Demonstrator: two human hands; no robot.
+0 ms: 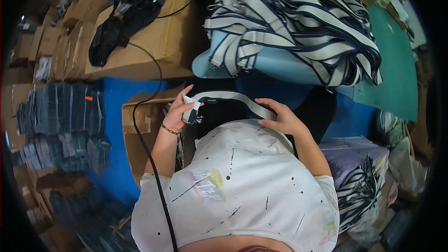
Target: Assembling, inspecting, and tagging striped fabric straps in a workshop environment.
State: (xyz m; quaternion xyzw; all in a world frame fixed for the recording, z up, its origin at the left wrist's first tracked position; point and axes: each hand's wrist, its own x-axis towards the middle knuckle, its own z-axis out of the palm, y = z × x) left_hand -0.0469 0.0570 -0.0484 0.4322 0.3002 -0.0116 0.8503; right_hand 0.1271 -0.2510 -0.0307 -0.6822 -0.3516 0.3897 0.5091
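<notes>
**A striped strap (233,95) is running between a person's two hands, above the lap**

The pale strap with navy edges is arching from the left hand (176,112) across to the right hand (282,119). The left hand's fingers are closing around a small gathered bundle at one end, where a white piece (189,103) and some navy webbing are showing. On the right, thumb and index finger are standing apart, with the strap passing between them toward the palm; whether they are gripping it, one cannot tell.

The right palm is hiding the strap's far end, and the gathered part is too small to make out clearly. The person's head is staying out of view, and a black cable (144,140) is crossing in front of the left upper arm and the white speckled shirt (252,172). The fisheye's dark rim is cutting off the room's edges.

Ahead, a large heap of similar straps (298,32) is lying on a light-blue rounded surface (273,60), beside a green sheet (387,65). To its left, black gear (126,23) is resting on a cardboard box (172,46). An open carton (130,140) is standing by the left forearm, over a blue floor (119,98). Dark bundled stacks (70,107) are filling the far left; more striped straps (359,196) are lying at lower right, near a purplish wrapped stack (347,154).
</notes>
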